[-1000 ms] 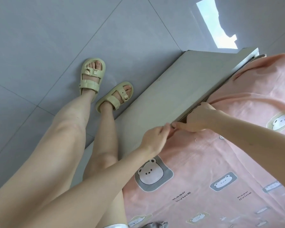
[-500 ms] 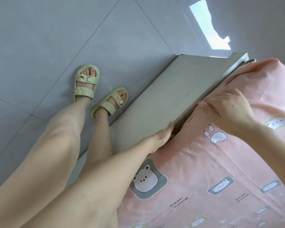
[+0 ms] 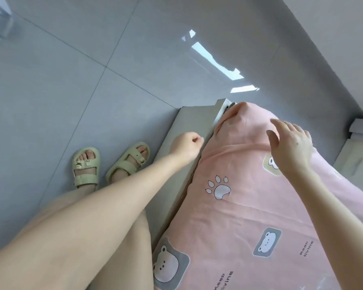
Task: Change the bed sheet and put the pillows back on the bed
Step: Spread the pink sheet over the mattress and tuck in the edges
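Far left, on grey floor tiles (image 3: 50, 91), a pair of pale green sandals (image 3: 86, 167) worn side by side, close to the grey bed frame (image 3: 189, 122). Next, reaching in from the lower left, the left hand (image 3: 186, 147) — fingers curled into a loose fist above the frame's top edge, just beside the sheet's border, nothing seen inside the curl. Right of that, spread over the bed and filling the lower right, the pink bed sheet (image 3: 249, 206): soft salmon cloth, lightly creased, drawn over the far corner in a rounded peak, side edge meeting the frame. Printed with a white paw mark (image 3: 218, 187), white bear faces on grey rounded squares (image 3: 267, 241), and one more bear on a beige patch partly hidden by the wrist. Above the sheet near that corner, the right hand (image 3: 289, 147) — fingers straight and spread, gripping nothing; touching the cloth or hovering, impossible to tell. Small dark lettering (image 3: 306, 248) beside the bears, too blurred to read.
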`<state>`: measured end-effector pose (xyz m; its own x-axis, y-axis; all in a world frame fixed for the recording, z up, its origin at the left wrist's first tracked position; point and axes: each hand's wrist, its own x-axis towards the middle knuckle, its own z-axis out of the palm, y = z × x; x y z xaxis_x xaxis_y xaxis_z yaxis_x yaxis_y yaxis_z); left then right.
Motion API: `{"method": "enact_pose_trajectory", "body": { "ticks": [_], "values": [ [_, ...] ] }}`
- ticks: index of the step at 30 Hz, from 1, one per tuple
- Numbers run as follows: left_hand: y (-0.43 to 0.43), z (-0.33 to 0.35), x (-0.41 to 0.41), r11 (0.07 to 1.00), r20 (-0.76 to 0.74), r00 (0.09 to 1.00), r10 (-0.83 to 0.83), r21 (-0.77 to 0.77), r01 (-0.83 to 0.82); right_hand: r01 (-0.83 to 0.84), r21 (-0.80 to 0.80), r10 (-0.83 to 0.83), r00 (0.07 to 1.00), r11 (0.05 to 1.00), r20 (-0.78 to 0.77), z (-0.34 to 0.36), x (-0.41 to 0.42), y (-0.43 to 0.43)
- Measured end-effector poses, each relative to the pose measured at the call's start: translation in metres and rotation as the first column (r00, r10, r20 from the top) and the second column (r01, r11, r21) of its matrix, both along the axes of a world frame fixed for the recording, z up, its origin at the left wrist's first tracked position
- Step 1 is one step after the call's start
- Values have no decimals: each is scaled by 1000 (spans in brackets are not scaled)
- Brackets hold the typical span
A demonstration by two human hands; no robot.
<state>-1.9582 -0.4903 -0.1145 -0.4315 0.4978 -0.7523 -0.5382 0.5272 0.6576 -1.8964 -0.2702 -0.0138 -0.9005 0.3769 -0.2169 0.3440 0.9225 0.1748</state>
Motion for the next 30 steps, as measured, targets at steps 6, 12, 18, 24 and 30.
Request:
{"method": "enact_pose_trajectory", "body": {
  "ticks": [6,12,18,24,30],
  "values": [
    [66,22,-32,980,-205,959,-196,-65,187,-177,-63,182,978,982,96,-17,-20,42],
    [116,26,-48,917,-295,871,-393,-204,344,-465,-75,471,863,882,182,-31,-41,63],
    [116,27,-67,764,-504,587,-634,-287,578,-654,-90,660,748,751,70,-44,-62,74],
    [123,21,-90,772,-665,450,-597,-324,546,-647,-46,648,762,761,2,-43,-87,92],
    [150,-4,-107,652,-379,531,-758,-468,596,-503,-43,505,861,863,60,-75,-92,82]
  ]
}}
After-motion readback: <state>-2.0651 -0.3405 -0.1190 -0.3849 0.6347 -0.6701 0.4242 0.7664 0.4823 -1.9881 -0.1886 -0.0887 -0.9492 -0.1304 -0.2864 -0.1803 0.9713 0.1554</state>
